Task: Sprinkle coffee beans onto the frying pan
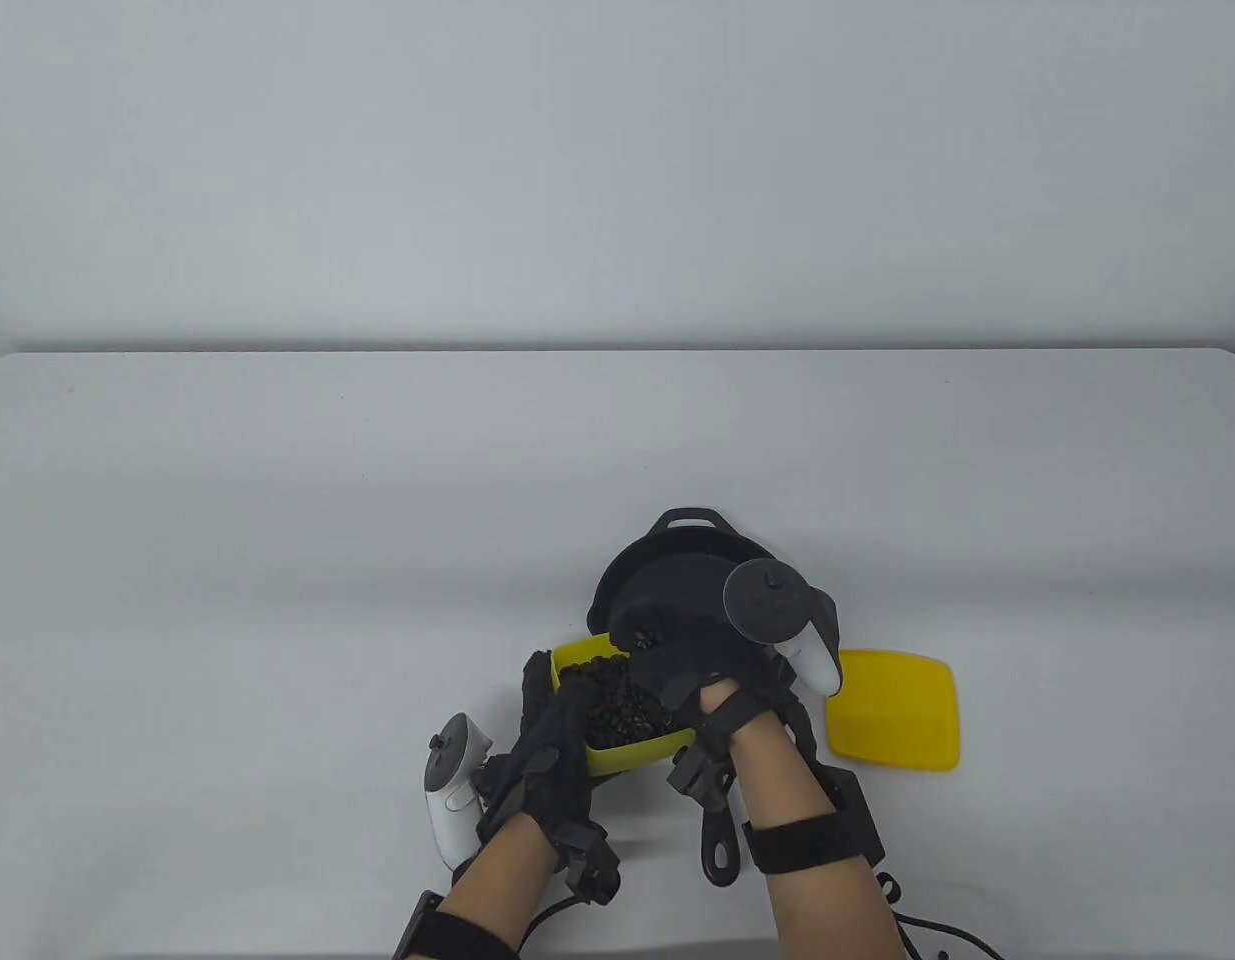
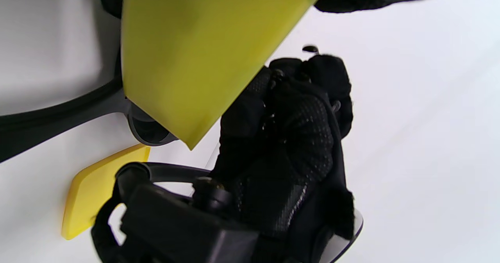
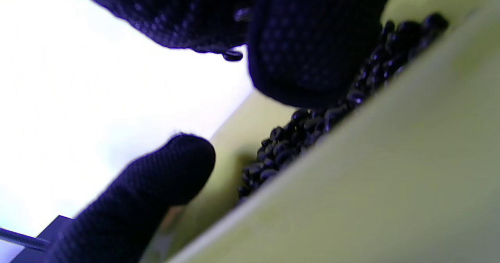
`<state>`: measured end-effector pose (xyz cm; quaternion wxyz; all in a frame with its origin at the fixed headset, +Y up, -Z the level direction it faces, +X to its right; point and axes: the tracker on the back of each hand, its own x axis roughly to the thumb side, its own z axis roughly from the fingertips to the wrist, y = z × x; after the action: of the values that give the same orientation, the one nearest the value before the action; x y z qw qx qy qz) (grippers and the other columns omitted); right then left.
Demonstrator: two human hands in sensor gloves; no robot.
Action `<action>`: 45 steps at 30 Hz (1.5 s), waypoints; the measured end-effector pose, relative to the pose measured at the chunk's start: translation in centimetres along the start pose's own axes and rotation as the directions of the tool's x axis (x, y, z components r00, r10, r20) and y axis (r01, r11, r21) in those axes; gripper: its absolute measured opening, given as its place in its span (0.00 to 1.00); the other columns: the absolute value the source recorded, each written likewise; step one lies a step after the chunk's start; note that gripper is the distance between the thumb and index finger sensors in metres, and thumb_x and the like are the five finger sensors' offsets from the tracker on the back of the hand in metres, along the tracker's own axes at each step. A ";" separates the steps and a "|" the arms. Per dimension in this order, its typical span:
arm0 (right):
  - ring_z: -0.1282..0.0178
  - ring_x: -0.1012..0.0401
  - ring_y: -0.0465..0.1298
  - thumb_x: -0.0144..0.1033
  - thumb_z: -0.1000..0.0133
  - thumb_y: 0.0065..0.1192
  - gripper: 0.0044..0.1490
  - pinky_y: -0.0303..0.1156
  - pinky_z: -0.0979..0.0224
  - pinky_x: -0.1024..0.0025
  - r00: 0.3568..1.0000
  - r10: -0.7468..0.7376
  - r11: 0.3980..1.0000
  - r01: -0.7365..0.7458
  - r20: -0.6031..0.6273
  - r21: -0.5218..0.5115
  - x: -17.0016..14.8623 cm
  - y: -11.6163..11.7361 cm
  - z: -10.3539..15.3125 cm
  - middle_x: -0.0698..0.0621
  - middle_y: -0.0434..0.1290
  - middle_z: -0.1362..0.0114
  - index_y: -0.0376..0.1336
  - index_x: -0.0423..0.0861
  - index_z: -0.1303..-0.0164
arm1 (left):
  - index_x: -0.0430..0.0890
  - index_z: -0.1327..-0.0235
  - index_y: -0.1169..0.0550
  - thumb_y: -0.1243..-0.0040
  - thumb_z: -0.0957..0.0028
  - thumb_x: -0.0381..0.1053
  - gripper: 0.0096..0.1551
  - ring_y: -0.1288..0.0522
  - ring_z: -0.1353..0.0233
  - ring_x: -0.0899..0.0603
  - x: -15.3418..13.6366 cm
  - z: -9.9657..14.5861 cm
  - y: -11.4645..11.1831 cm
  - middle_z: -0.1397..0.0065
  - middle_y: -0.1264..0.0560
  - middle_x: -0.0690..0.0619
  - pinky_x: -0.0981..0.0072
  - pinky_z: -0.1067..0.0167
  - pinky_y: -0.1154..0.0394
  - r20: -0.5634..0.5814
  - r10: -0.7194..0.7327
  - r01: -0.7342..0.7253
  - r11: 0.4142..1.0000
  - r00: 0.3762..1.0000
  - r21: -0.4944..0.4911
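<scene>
A black frying pan (image 1: 677, 560) stands mid-table, its handle (image 1: 718, 860) pointing toward me. A yellow container (image 1: 637, 752) of coffee beans (image 1: 612, 705) sits tilted at the pan's near left edge. My left hand (image 1: 549, 705) grips the container's left wall; the left wrist view shows the container's underside (image 2: 187, 59). My right hand (image 1: 645, 640) is closed on a pinch of beans (image 1: 641, 634) over the container's far rim, beside the pan. In the right wrist view its fingers (image 3: 312, 40) hang just above the beans (image 3: 308, 132), with one bean (image 3: 232, 56) at a fingertip.
A yellow lid (image 1: 892, 710) lies flat to the right of the pan; it also shows in the left wrist view (image 2: 97, 188). Cables (image 1: 937, 930) trail at the table's near edge. The white table (image 1: 277, 550) stretches left and behind.
</scene>
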<state>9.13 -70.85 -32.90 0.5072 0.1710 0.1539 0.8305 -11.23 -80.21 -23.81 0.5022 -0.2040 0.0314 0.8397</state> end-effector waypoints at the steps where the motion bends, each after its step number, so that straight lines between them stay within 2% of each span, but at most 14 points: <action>1: 0.54 0.45 0.78 0.24 0.43 0.67 0.22 0.86 0.62 0.76 1.000 -0.013 1.000 0.013 0.002 -0.015 -0.1 -0.4 0.1 0.37 0.66 0.35 0.67 0.47 0.39 | 0.62 0.27 0.69 0.53 0.36 0.66 0.47 0.38 0.28 0.29 0.0 0.0 0.1 0.25 0.55 0.36 0.46 0.32 0.30 0.003 -0.003 0.003 1.000 1.000 0.003; 8: 0.54 0.45 0.78 0.24 0.43 0.67 0.22 0.86 0.62 0.77 0.993 -0.100 0.984 0.090 -0.057 -0.153 -2.4 -3.6 0.8 0.37 0.66 0.34 0.66 0.47 0.38 | 0.63 0.28 0.70 0.53 0.36 0.66 0.47 0.39 0.27 0.28 0.6 0.1 0.5 0.25 0.56 0.36 0.46 0.31 0.31 0.028 -0.027 0.026 0.998 0.999 0.049; 15: 0.55 0.45 0.78 0.25 0.42 0.66 0.22 0.86 0.62 0.77 0.954 -0.173 0.955 0.101 -0.244 -0.280 -7.0 -3.8 1.0 0.35 0.66 0.34 0.66 0.45 0.38 | 0.63 0.28 0.70 0.54 0.36 0.66 0.47 0.39 0.27 0.29 0.9 0.2 1.0 0.25 0.57 0.36 0.46 0.31 0.31 0.048 -0.002 -0.001 0.998 0.999 0.067; 20: 0.53 0.44 0.77 0.25 0.42 0.64 0.23 0.86 0.60 0.75 0.929 -0.113 0.978 0.043 -0.353 -0.202 -8.3 -3.1 0.9 0.31 0.63 0.33 0.65 0.42 0.36 | 0.62 0.28 0.70 0.54 0.36 0.66 0.47 0.40 0.27 0.29 1.1 0.3 1.2 0.25 0.57 0.36 0.46 0.31 0.32 0.054 -0.018 0.013 0.997 0.998 0.082; 24: 0.51 0.43 0.77 0.26 0.41 0.63 0.25 0.86 0.58 0.75 0.923 -0.054 0.971 -0.041 -0.380 -0.237 -8.4 -3.2 1.1 0.30 0.62 0.32 0.64 0.39 0.33 | 0.62 0.28 0.70 0.54 0.36 0.66 0.47 0.40 0.26 0.29 1.2 0.3 1.5 0.25 0.57 0.36 0.46 0.31 0.32 0.059 -0.017 0.011 0.996 0.998 0.090; 31: 0.48 0.41 0.76 0.32 0.39 0.63 0.30 0.85 0.54 0.72 0.930 -0.099 0.953 -0.013 -0.355 -0.302 -8.6 -3.7 1.7 0.27 0.60 0.30 0.61 0.36 0.28 | 0.62 0.28 0.70 0.54 0.36 0.66 0.47 0.40 0.26 0.29 1.3 0.4 1.6 0.25 0.57 0.36 0.46 0.31 0.32 0.066 -0.018 0.011 0.994 0.998 0.106; 35: 0.43 0.35 0.73 0.46 0.35 0.59 0.38 0.82 0.50 0.64 0.945 -0.127 0.959 0.040 -0.302 -0.280 -8.3 -4.0 1.8 0.25 0.58 0.28 0.56 0.33 0.24 | 0.63 0.28 0.70 0.54 0.36 0.66 0.47 0.40 0.26 0.29 1.2 0.3 1.6 0.25 0.57 0.36 0.46 0.31 0.32 0.064 -0.018 0.011 0.994 0.998 0.104; 39: 0.35 0.24 0.60 0.63 0.34 0.53 0.55 0.74 0.43 0.46 0.963 -0.122 0.975 0.071 -0.241 -0.209 -7.7 -3.7 1.5 0.22 0.47 0.23 0.45 0.31 0.17 | 0.62 0.28 0.70 0.54 0.36 0.66 0.47 0.40 0.26 0.29 1.1 0.2 1.5 0.25 0.57 0.36 0.46 0.30 0.32 0.059 -0.023 0.017 0.995 0.998 0.102; 42: 0.33 0.18 0.51 0.69 0.34 0.50 0.60 0.71 0.42 0.39 0.966 -0.112 0.993 0.098 -0.235 -0.068 -7.2 -3.1 1.1 0.21 0.38 0.23 0.40 0.32 0.16 | 0.62 0.28 0.70 0.54 0.36 0.66 0.47 0.41 0.26 0.29 1.1 0.3 1.5 0.25 0.57 0.36 0.46 0.30 0.33 0.060 -0.025 0.019 0.995 0.998 0.102; 45: 0.33 0.17 0.49 0.70 0.34 0.50 0.60 0.71 0.44 0.36 0.970 -0.087 0.996 0.084 -0.227 -0.023 -6.1 -2.7 1.0 0.20 0.37 0.23 0.40 0.31 0.15 | 0.62 0.28 0.70 0.54 0.36 0.66 0.47 0.41 0.26 0.28 1.2 0.3 1.6 0.25 0.57 0.36 0.45 0.30 0.33 0.063 -0.027 0.020 0.994 0.998 0.103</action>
<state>14.35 -75.05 -34.00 0.5227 0.0642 0.2127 0.8230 -13.17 -79.99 -24.24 0.5226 -0.1510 0.0560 0.8372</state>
